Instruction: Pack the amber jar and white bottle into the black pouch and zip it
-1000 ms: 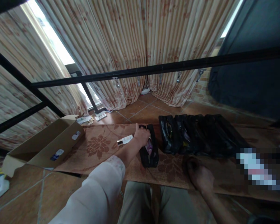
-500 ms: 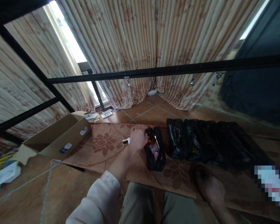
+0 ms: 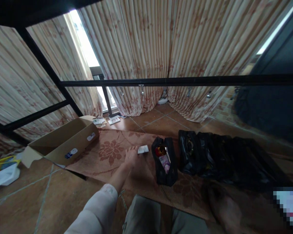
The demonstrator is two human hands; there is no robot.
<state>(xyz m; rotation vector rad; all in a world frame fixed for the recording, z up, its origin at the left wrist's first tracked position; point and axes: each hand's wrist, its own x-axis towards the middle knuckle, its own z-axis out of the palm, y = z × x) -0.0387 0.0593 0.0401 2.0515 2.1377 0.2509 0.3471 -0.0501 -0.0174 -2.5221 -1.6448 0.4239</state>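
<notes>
- Presently, the left hand (image 3: 133, 156) lay flat and open on the mat (image 3: 107, 152), holding nothing; its fingertips reached a small white item (image 3: 143, 149), either touching it or just short of it.
- The white item lay on the mat between the left hand and the open pouch (image 3: 164, 175).
- The open pouch stood just right of the item, with red and pink contents showing in its mouth.
- The right hand (image 3: 223, 208) rested near the mat's near edge, dim and blurred; its grip could not be determined.
- A row of black pouches (image 3: 224, 156) lay right of the open pouch; a box (image 3: 63, 143) sat at the mat's left end.
</notes>
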